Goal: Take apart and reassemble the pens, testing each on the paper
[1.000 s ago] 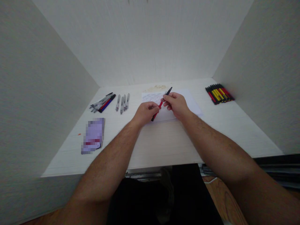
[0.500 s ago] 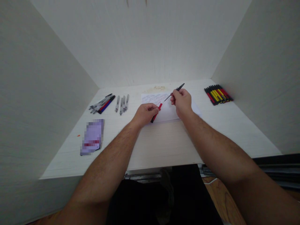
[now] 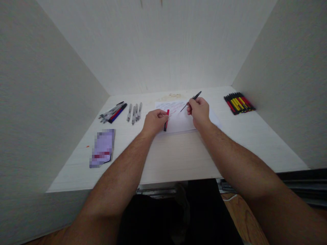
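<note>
Pinched in my left hand [image 3: 154, 121] is a red pen barrel [image 3: 167, 115] with a black lower end, held nearly upright over the left part of the paper. My right hand [image 3: 199, 110] grips a black pen part [image 3: 197, 95] with a thin dark refill [image 3: 183, 108] sticking out down and to the left, its tip over the paper. The barrel and the refill are apart. Beneath both hands lies a white sheet of paper [image 3: 180, 126] with faint scribbled lines along its upper part.
On the left are a pile of mixed pens [image 3: 112, 113], several clear pens [image 3: 133, 114] and a blurred purple phone-like object [image 3: 103, 146]. Several red, yellow and black pens [image 3: 239, 103] lie in a row at the right. Panels enclose the white table [image 3: 173, 163].
My left hand has moved left, away from the refill, and the red barrel is now more upright. My right hand has hardly moved and still holds the black part.
</note>
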Tool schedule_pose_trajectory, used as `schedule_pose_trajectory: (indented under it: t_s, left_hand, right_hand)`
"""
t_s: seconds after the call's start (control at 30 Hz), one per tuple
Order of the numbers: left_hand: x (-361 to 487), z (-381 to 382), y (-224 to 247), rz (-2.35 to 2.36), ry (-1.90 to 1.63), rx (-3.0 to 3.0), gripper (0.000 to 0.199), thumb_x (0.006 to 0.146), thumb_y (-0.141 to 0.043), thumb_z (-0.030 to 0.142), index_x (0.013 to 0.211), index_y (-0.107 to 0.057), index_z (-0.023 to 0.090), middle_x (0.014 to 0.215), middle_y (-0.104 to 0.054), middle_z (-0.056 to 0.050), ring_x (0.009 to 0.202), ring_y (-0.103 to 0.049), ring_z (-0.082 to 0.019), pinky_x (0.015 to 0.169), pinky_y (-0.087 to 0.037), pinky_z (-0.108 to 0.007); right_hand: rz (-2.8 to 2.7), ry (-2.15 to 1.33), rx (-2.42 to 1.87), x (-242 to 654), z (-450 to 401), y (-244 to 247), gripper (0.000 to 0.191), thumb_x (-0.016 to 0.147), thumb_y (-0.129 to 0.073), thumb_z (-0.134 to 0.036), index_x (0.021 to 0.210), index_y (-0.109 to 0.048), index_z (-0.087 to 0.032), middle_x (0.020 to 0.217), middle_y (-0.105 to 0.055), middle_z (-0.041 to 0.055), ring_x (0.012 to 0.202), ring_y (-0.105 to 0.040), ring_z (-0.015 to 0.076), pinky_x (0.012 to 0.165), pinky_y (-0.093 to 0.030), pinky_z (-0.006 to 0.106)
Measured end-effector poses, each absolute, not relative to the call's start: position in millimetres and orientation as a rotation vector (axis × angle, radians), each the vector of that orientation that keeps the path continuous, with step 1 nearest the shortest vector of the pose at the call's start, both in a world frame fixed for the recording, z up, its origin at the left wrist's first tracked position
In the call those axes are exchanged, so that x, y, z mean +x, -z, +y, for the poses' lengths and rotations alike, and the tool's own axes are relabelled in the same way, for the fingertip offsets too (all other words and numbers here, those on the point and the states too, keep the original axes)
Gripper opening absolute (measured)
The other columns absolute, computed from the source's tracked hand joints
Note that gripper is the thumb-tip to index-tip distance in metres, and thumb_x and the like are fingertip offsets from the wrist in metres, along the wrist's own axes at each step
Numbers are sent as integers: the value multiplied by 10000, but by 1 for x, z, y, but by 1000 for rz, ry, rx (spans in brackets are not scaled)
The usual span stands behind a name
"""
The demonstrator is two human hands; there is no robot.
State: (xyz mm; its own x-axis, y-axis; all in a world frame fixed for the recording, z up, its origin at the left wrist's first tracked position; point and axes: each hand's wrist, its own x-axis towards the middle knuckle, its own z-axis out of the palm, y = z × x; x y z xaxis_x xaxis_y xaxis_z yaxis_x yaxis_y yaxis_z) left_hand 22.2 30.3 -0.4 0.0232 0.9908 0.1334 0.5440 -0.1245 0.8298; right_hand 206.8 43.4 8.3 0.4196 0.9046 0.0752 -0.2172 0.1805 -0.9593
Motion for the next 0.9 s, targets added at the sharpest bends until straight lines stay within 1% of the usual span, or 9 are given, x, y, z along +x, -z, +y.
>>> schedule_pose_trajectory:
  t_s: [0.17,0.33,0.5,0.63,0.73,0.83,0.9]
  left_hand:
    - [19,31,1,1711,-891,1852,209,728,-680,330,866,-739,185,749,-692,-40,670,-593,-148,616,-431,-271]
    - [21,30,-4,1799,-835,1872,234,729,-704,341,892,-745,178,767,-702,-58,713,-613,-170,678,-459,-294]
    - [21,31,-3,1831,-839,1903,248,716,-710,326,903,-747,167,792,-709,-76,721,-623,-179,705,-466,-307]
    - [23,30,-3,1812,-925,1898,213,731,-687,329,853,-742,164,802,-718,-78,705,-625,-173,687,-464,-303]
    - [27,24,-7,1675,-977,1861,213,774,-642,357,817,-742,174,742,-708,-54,642,-608,-155,625,-454,-285]
    - [33,18,-12,1494,-932,1823,258,778,-644,395,875,-751,182,679,-687,-28,565,-575,-134,576,-443,-271]
    - [36,16,-13,1427,-906,1840,253,750,-677,380,888,-752,182,667,-680,-22,568,-572,-128,578,-442,-263]
  right_hand:
    - [-820,-921,-1137,203,41,-9,139,777,-568,-153,716,-457,-208,624,-582,-49,446,-501,57,378,-352,173]
    - [-893,-926,-1202,200,38,-9,130,766,-577,-151,687,-486,-201,552,-548,-53,420,-476,58,373,-349,173]
    - [-942,-944,-1208,198,37,-6,110,746,-586,-153,691,-502,-197,580,-577,-40,429,-489,61,371,-354,177]
    - [-968,-974,-1201,197,37,-3,123,737,-598,-163,691,-491,-202,581,-577,-42,425,-487,64,369,-346,179]
    - [-990,-999,-1180,195,34,-4,132,736,-606,-165,682,-491,-201,574,-579,-39,422,-486,67,371,-348,184]
    - [-1036,-1031,-1165,192,29,-7,125,744,-610,-172,676,-508,-196,530,-564,-44,401,-470,67,374,-352,189]
    - [-1077,-1052,-1146,190,26,-9,129,748,-615,-181,668,-515,-197,493,-545,-50,385,-458,71,379,-355,195]
